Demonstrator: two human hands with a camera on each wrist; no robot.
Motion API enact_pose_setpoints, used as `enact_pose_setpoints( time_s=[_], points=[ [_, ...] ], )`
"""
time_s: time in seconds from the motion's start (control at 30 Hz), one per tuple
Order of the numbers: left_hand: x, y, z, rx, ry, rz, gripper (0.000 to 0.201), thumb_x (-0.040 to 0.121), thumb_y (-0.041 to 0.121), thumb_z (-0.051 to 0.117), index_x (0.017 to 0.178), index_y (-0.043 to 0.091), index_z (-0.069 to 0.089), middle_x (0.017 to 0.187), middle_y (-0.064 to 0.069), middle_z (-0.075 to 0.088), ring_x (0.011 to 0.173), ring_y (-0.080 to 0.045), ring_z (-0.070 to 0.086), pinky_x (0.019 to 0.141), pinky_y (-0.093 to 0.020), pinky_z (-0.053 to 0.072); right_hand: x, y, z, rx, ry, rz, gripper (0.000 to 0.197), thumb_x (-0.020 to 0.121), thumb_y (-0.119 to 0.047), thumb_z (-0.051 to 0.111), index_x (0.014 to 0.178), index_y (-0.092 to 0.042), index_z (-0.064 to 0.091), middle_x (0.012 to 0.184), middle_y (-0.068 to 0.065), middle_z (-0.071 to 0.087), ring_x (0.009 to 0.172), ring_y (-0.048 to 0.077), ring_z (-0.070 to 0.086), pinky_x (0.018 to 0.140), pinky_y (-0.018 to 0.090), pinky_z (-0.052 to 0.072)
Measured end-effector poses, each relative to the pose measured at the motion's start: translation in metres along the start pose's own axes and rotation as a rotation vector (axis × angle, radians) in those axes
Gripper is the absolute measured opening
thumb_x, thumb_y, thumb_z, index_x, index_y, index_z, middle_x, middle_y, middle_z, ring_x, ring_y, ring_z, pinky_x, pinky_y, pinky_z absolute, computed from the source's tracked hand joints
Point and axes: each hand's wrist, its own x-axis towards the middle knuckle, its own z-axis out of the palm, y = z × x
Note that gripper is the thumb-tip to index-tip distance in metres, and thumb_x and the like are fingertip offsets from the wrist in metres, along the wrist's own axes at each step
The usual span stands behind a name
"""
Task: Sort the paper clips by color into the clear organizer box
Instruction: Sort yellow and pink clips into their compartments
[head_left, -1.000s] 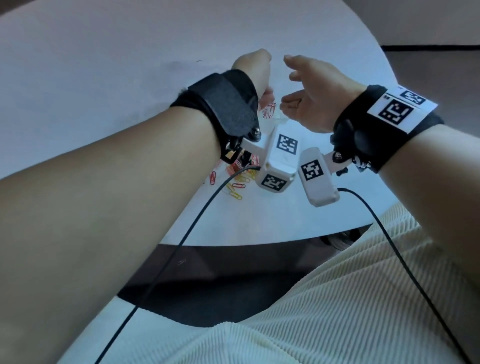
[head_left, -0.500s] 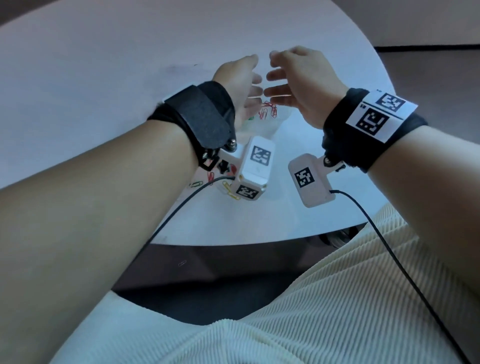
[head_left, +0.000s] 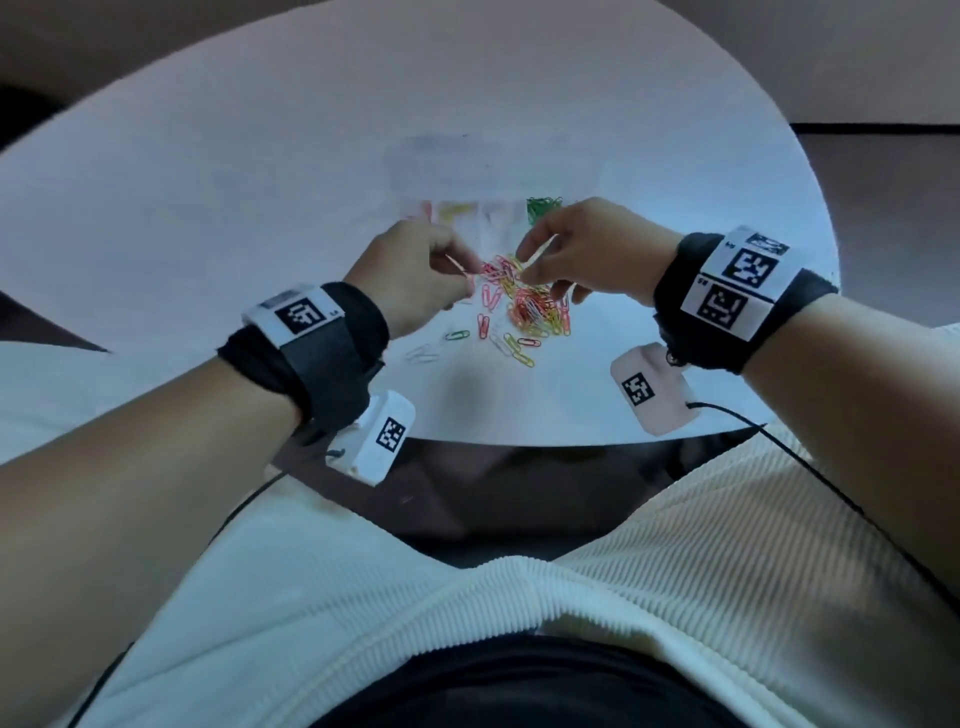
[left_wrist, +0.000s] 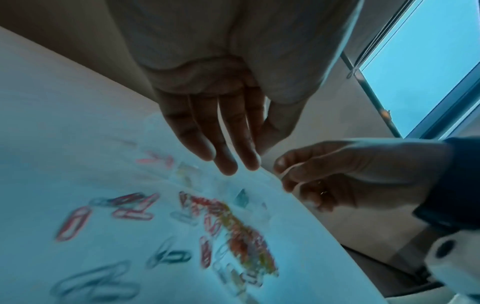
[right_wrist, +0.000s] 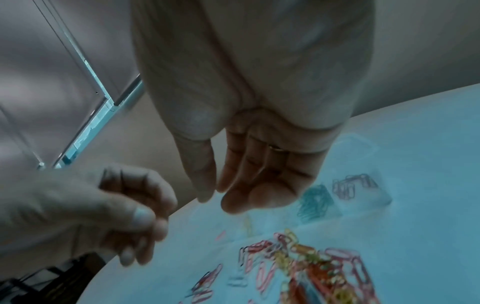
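A round white bench (head_left: 208, 208) carries a heap of mixed clips (head_left: 524, 306), some loose clips (head_left: 457, 335) beside it, and behind them the clear box (head_left: 483, 208) with sorted clips.

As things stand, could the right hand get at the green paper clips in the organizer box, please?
Probably yes: the right hand hovers just in front of the green paper clips, and nothing visible lies between; whether the clear organizer box has a lid on is unclear.

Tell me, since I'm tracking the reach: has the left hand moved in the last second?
Yes. The left hand has turned palm-down and dropped toward the pile of paper clips on the table, on the pile's left side.
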Motion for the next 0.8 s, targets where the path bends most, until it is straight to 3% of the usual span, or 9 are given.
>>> enact_pose_setpoints(
  time_s=[0.07,0.13,0.23,0.33,0.4,0.5,0.63,0.8],
  points=[
    [-0.007,-0.02,0.004,0.133,-0.025,-0.018,0.015,0.081,0.011,0.068,0.088,0.025,0.069,0.08,0.003,0.07,0.069,-0.011,0.061,0.06,-0.02,0.044,-0.005,-0.001,0.013,0.045,0.051,-0.005,0.011,0.08,-0.013,0.077,0.088,-0.018,0.07,0.07,0.003,0.071,0.053,0.01,0.061,0.055,0.024,0.053],
    [-0.006,-0.032,0.007,0.308,-0.079,0.003,0.015,0.081,0.015,0.067,0.09,0.027,0.068,0.088,0.006,0.068,0.082,-0.014,0.061,0.071,-0.023,0.045,-0.008,0.0,0.029,0.069,0.125,0.01,0.008,0.079,-0.013,0.079,0.082,-0.016,0.071,0.06,0.0,0.066,0.044,0.008,0.055,0.048,0.02,0.048],
    [-0.003,-0.035,0.014,0.417,-0.175,0.09,0.02,0.084,0.014,0.065,0.101,0.025,0.068,0.1,0.005,0.068,0.093,-0.017,0.061,0.081,-0.026,0.046,-0.013,0.01,0.054,-0.017,0.195,0.075,0.003,0.081,-0.015,0.076,0.078,-0.014,0.074,0.058,-0.003,0.064,0.047,0.008,0.056,0.047,0.019,0.048],
    [0.002,-0.038,0.027,0.557,-0.26,0.211,0.03,0.09,0.011,0.058,0.116,0.023,0.065,0.12,0.002,0.061,0.109,-0.018,0.056,0.09,-0.027,0.041,-0.016,0.027,0.071,-0.202,0.177,0.15,0.009,0.083,-0.012,0.07,0.085,-0.014,0.078,0.074,0.004,0.072,0.066,0.018,0.068,0.062,0.027,0.058],
    [0.003,-0.043,0.041,0.62,-0.323,0.294,0.041,0.091,0.0,0.048,0.124,0.02,0.062,0.135,-0.001,0.052,0.125,-0.02,0.047,0.102,-0.03,0.035,-0.018,0.04,0.076,-0.303,0.153,0.16,0.015,0.085,-0.013,0.068,0.09,-0.02,0.079,0.091,0.004,0.075,0.083,0.022,0.07,0.077,0.032,0.059],
    [0.003,-0.049,0.058,0.738,-0.385,0.371,0.061,0.087,-0.012,0.038,0.14,0.016,0.047,0.155,-0.002,0.029,0.141,-0.024,0.028,0.114,-0.035,0.026,-0.024,0.05,0.079,-0.386,0.141,0.122,0.021,0.089,-0.016,0.065,0.103,-0.026,0.078,0.102,0.003,0.075,0.091,0.021,0.068,0.083,0.031,0.056],
    [0.003,-0.053,0.066,0.914,-0.449,0.407,0.069,0.089,-0.009,0.035,0.152,0.016,0.024,0.161,0.001,0.013,0.146,-0.023,0.016,0.115,-0.04,0.026,-0.027,0.052,0.083,-0.493,0.117,0.063,0.027,0.093,-0.021,0.059,0.115,-0.03,0.072,0.109,0.004,0.073,0.093,0.023,0.067,0.082,0.031,0.055],
    [0.003,-0.062,0.071,1.042,-0.414,0.423,0.063,0.093,0.004,0.041,0.152,0.019,0.022,0.16,0.004,0.015,0.144,-0.022,0.018,0.109,-0.046,0.034,-0.029,0.049,0.091,-0.595,0.095,0.077,0.027,0.095,-0.029,0.054,0.115,-0.037,0.07,0.111,0.002,0.069,0.092,0.025,0.066,0.078,0.035,0.057]
  ],
)
